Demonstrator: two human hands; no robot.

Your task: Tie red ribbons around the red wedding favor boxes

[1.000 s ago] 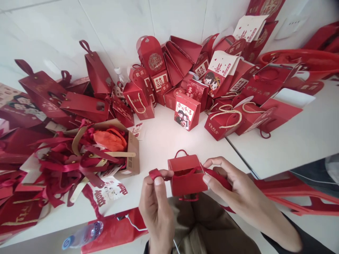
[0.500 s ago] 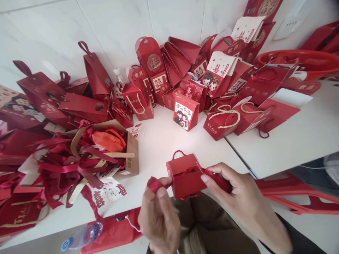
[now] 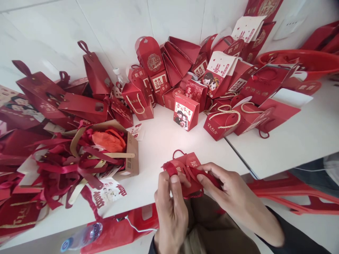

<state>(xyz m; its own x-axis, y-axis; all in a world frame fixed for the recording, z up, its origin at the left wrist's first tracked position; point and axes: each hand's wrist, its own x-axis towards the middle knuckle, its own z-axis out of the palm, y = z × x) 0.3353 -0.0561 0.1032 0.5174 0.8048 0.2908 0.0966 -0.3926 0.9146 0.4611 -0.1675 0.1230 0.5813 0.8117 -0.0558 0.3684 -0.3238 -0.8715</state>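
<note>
At the table's near edge stands a small red gift box [image 3: 195, 159], its rounded flaps with gold characters now folded over the top. A thin red cord loop rises behind it. My left hand [image 3: 172, 204] is closed, pinching one end of a dark red ribbon [image 3: 171, 170] at the box's left side. My right hand [image 3: 230, 187] is closed around the ribbon's other end at the box's right side. The ribbon runs over the flaps between the hands. Fingers hide part of the box front.
A cardboard box [image 3: 132, 155] of ribbons is on the left, beside a printed card [image 3: 109, 194]. Several red gift boxes line the wall, with a small one [image 3: 186, 113] standing in front. A red basin [image 3: 302, 58] is at back right. Below the table lies a plastic bottle [image 3: 82, 237].
My left hand has moved right and up, closer to the box. The open box top is now covered by folded flaps, with the ribbon across them.
</note>
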